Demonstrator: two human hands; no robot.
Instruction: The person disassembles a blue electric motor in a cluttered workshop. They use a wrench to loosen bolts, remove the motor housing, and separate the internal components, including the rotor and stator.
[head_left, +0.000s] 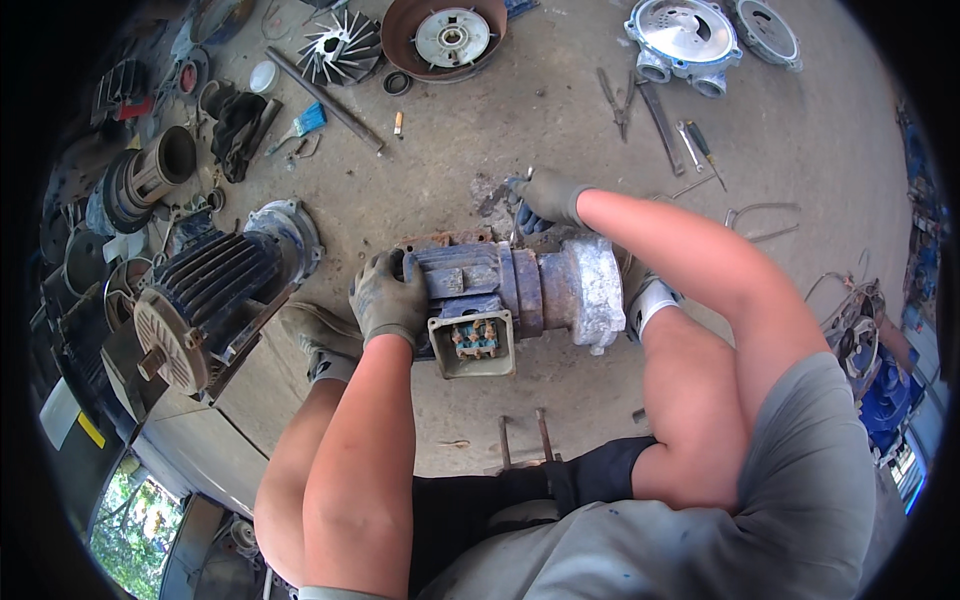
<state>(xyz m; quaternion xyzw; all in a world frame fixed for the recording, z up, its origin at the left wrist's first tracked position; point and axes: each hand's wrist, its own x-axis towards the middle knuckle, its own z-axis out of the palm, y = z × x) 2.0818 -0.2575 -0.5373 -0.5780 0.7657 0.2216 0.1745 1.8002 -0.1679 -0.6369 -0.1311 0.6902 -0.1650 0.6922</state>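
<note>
Between my feet, an electric motor (pixel 462 272) with worn blue paint lies on its side on the concrete floor. Its square terminal box (pixel 473 344) is uncovered on the near side, showing the terminals. A silvery cast housing (pixel 597 292) forms its right end. My left hand (pixel 389 297), in a grey glove, grips the motor's left end with fingers curled over it. Just beyond the motor's far side, my gloved right hand (pixel 545 200) is closed, its fingers bent toward the floor. Whatever it holds is too small to make out.
A second finned motor (pixel 215 290) stands at left. Far off lie a fan wheel (pixel 340 47), a rusty round cover (pixel 400 25), a metal bar (pixel 325 100) and a blue brush (pixel 309 119). Pliers (pixel 617 103), a screwdriver (pixel 700 140) and silver housings (pixel 683 35) lie at far right.
</note>
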